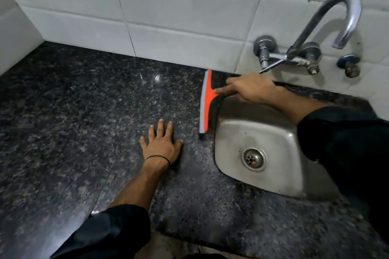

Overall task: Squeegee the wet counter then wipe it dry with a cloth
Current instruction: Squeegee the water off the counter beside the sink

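Your right hand (250, 90) grips the handle of the orange, grey-bladed squeegee (207, 101), whose blade stands on the dark speckled granite counter (84, 111) at the rim of the steel sink (263, 153). Your left hand (161, 145) lies flat, fingers spread, holding nothing. Keep the blade fully seated and push water over the rim. No cloth is visible.

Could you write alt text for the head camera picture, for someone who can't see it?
A person's right hand holds an orange squeegee at the left edge of a small steel sink, its blade on the dark granite counter. The left hand lies flat on the counter nearby; a curved tap juts from the white tiled wall.
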`<state>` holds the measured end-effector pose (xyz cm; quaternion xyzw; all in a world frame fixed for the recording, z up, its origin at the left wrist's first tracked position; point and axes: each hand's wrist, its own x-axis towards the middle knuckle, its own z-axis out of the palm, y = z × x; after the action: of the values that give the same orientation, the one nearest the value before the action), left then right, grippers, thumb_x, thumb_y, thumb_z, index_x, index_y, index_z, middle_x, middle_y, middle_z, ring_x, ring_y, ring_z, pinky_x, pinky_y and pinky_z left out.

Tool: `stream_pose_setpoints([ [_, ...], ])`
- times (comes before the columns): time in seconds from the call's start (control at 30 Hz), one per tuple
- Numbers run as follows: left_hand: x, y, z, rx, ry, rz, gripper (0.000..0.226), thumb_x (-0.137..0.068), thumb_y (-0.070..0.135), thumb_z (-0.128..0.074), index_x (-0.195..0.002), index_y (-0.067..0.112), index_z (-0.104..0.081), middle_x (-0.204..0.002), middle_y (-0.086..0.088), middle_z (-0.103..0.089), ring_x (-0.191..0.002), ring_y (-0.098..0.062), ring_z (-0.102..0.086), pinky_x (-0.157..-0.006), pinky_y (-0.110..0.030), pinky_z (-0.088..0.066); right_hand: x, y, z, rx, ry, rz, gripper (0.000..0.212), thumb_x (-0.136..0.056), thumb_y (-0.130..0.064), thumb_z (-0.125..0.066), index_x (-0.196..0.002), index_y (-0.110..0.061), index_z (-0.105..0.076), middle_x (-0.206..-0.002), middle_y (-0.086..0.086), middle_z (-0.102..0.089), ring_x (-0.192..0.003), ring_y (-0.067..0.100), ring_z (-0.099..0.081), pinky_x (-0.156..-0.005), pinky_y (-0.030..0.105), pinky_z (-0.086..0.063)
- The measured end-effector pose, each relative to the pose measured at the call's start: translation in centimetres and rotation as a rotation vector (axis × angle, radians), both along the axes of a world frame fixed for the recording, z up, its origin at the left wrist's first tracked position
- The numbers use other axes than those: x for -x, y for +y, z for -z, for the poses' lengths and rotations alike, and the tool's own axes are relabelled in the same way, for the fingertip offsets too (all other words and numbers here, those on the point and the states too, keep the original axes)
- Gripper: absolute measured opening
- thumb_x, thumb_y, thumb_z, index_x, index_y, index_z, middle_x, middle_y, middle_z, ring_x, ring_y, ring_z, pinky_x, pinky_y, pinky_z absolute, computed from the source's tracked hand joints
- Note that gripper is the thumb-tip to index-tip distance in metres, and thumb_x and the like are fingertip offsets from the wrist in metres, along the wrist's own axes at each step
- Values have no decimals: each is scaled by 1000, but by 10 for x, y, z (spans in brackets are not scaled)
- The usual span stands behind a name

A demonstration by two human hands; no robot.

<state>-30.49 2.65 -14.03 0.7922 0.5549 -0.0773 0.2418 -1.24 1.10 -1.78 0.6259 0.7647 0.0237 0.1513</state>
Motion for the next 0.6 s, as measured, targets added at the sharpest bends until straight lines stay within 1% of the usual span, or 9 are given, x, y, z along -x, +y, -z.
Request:
stream_pose_setpoints([
  [0.07, -7, 3, 7, 56, 30, -27, 79, -93, 67, -33, -155, 37, 5, -163, 10, 19, -151, -25, 13, -118, -61, -1, 12, 31, 14, -41, 77, 66, 65, -92, -12, -46, -143, -51, -39, -108, -3, -55, -101, 28, -62, -64, 35, -36],
  [0.17, -8, 6, 16, 89, 53, -56, 83, -90, 73, -32, -154, 40, 10, -161, 12, 23, -151, -23, 15, -118, -61, -5, 31, 77, 36, -52, 159, 88, 69, -89, -5, -43, -143, -49, -40, -109, -1, -54, -103, 30, -61, -67, 38, -37],
  [0.2, -9, 9, 16, 105, 62, -60, 84, -89, 73, -33, -153, 41, 11, -161, 13, 23, -151, -23, 15, -117, -61, -7, 36, 91, 42, -54, 165, 75, 71, -88, -2, -42, -143, -48, -41, -109, 0, -54, -102, 31, -61, -66, 39, -36],
  [0.27, -11, 16, 16, 148, 77, -70, 87, -88, 74, -37, -152, 43, 12, -160, 14, 24, -151, -23, 15, -117, -62, -9, 47, 114, 49, -45, 163, 48, 74, -88, 3, -40, -144, -46, -41, -111, 2, -51, -102, 34, -59, -68, 43, -40],
  [0.33, -12, 19, 16, 175, 84, -79, 89, -87, 74, -40, -151, 44, 13, -160, 15, 24, -151, -22, 14, -117, -63, -10, 54, 127, 54, -30, 147, 31, 72, -90, 4, -38, -144, -44, -41, -121, 5, -48, -103, 37, -57, -72, 47, -42],
  [0.4, -12, 20, 16, 171, 84, -83, 90, -86, 74, -41, -151, 45, 13, -160, 15, 23, -151, -22, 14, -116, -63, -12, 53, 130, 57, -18, 123, 46, 68, -93, 2, -36, -144, -43, -42, -130, 6, -44, -106, 38, -55, -73, 46, -39],
  [0.43, -12, 19, 16, 164, 81, -82, 89, -86, 74, -41, -151, 45, 13, -160, 15, 23, -151, -22, 14, -116, -63, -12, 48, 126, 59, -17, 123, 67, 66, -94, 0, -36, -144, -43, -42, -131, 7, -44, -107, 38, -54, -76, 47, -39],
  [0.5, -12, 18, 14, 156, 67, -83, 89, -87, 73, -43, -152, 45, 11, -161, 16, 22, -151, -21, 13, -115, -63, -13, 32, 111, 65, -21, 145, 122, 65, -93, -2, -37, -143, -43, -42, -130, 7, -45, -108, 38, -54, -82, 49, -42],
  [0.6, -11, 18, 14, 150, 51, -86, 88, -87, 72, -44, -152, 46, 9, -161, 16, 21, -151, -22, 12, -115, -63, -13, -1, 70, 71, -14, 162, 228, 69, -90, -2, -38, -144, -46, -37, -126, 6, -48, -108, 38, -55, -85, 51, -43],
])
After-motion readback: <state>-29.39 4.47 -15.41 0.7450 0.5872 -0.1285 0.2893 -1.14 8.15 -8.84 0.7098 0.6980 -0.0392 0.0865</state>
